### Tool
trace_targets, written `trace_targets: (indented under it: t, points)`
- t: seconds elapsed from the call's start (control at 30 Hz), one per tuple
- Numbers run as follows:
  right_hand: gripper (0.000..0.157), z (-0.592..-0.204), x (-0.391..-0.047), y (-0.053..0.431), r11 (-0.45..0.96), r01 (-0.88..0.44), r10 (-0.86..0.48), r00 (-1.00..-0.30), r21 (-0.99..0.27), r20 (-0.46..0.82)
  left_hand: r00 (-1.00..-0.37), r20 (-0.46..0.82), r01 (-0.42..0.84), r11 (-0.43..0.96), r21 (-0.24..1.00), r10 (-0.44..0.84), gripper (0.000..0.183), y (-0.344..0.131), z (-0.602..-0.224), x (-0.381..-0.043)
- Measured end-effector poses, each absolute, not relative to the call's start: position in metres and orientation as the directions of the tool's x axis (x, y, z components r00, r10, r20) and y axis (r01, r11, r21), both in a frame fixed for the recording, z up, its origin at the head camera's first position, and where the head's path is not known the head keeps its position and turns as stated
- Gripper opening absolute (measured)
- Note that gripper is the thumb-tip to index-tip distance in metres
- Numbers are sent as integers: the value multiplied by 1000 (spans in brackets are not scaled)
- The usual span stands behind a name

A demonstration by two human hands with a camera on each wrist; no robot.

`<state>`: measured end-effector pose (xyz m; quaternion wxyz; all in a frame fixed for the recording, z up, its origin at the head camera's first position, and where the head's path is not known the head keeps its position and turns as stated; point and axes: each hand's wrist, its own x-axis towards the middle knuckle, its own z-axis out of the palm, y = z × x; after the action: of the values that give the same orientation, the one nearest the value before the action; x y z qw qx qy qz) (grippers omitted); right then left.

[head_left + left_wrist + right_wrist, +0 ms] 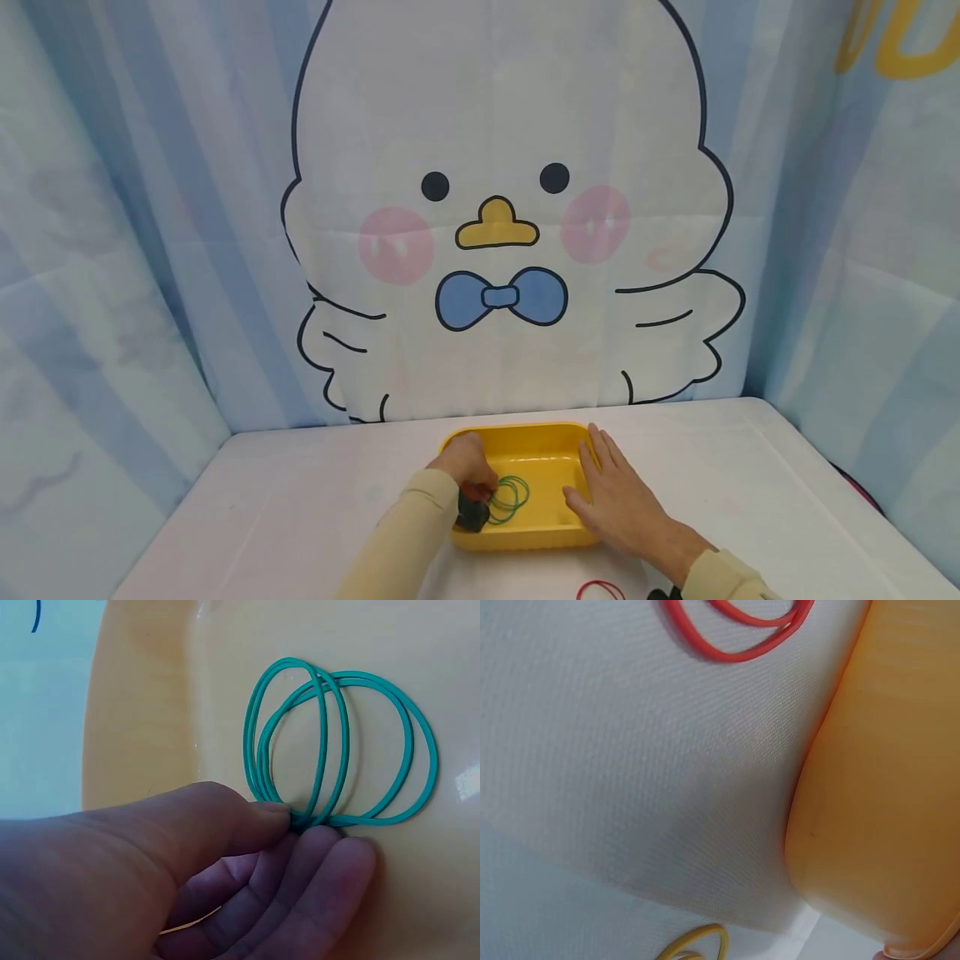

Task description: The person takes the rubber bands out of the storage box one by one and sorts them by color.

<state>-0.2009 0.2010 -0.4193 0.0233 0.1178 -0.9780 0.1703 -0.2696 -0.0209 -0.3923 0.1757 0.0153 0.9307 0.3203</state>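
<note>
Inside the yellow tray [525, 540], at its left part, my left hand [467, 465] pinches green rubber bands [433, 761] between thumb and fingertips. In the left wrist view the loops fan out above the fingertips [322, 844], lying close over the tray floor. My right hand [630, 504] rests against the tray's right rim, its fingers straight and spread, holding nothing. The right wrist view shows mostly the tray's outer wall [885, 780], with only a sliver of that hand at the bottom corner.
A red rubber band [600, 582] lies on the white table [315, 517] in front of the tray. A yellow rubber band [697, 931] shows low in the right wrist view. Behind the table hangs a printed curtain [495, 367].
</note>
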Motion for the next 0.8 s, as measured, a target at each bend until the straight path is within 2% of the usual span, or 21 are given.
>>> trace_targets:
  t: [0.27, 0.47, 0.67, 0.8]
  points:
    - [75, -420, -202, 201, 914, -248, -228, -969, -320, 100, -928, -339, -72, 817, 572, 156, 23, -23, -388, -269]
    - [75, -420, -202, 201, 914, -247, -226, -969, -322, 102, -916, -351, -74, 776, 626, 196, 8, -25, -383, -266]
    - [75, -422, -202, 202, 916, -242, -220, -970, -321, 103, -912, -363, -134, 695, 707, 194, 12, -25, -384, -265]
    - [76, -423, -204, 202, 918, -238, -216, -971, -317, 105, -917, -348, -128, 685, 718, 194, 8, -24, -385, -264]
